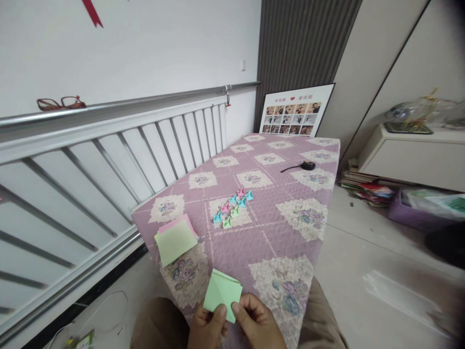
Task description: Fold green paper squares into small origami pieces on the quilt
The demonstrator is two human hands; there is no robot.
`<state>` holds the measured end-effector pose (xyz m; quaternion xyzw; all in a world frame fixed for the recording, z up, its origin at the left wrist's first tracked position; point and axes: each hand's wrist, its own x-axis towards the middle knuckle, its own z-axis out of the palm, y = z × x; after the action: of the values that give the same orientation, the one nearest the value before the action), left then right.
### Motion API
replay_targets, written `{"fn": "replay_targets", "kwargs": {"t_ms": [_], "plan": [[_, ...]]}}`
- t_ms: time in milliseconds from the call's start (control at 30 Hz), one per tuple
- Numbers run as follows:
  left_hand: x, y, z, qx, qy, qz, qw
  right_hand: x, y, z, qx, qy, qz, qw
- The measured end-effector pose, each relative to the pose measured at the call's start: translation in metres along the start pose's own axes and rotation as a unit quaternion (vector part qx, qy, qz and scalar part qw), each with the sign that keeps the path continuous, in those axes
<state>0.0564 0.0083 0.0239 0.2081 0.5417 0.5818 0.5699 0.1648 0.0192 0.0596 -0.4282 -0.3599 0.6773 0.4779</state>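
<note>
Left hand (207, 328) and right hand (259, 324) pinch the paper (222, 292), likely keeping it folded; sheets (176, 243) sit handy at its ten o'clock.

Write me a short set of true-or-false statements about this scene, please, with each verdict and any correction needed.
1. The left hand and right hand both hold the green paper. True.
2. The small folded pieces include pink, blue and green ones. True.
3. The stack of sheets lies to the right of the small folded pieces. False: the stack of sheets lies to their left.
4. The eyeglasses lie on the tablecloth. False: the eyeglasses are up on the metal rail.
5. A red heart shows on the photo board. True.
</note>
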Motion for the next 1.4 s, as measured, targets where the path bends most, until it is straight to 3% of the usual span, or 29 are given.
{"fn": "replay_targets", "kwargs": {"t_ms": [167, 567, 1033, 1400], "plan": [[-0.002, 0.001, 0.002, -0.002, 0.007, -0.004, 1.000, 0.001, -0.005, 0.000, 0.000, 0.057, 0.006, 0.998], [-0.001, -0.004, -0.001, 0.018, -0.008, -0.005, 1.000, 0.006, 0.002, -0.009, 0.004, 0.049, 0.034, 0.998], [-0.001, -0.005, 0.005, -0.009, 0.016, -0.009, 1.000, 0.004, -0.002, -0.007, -0.030, 0.072, 0.023, 0.997], [0.000, -0.009, 0.004, 0.035, 0.011, -0.018, 0.999, 0.006, -0.001, -0.007, -0.026, 0.105, 0.000, 0.994]]}}
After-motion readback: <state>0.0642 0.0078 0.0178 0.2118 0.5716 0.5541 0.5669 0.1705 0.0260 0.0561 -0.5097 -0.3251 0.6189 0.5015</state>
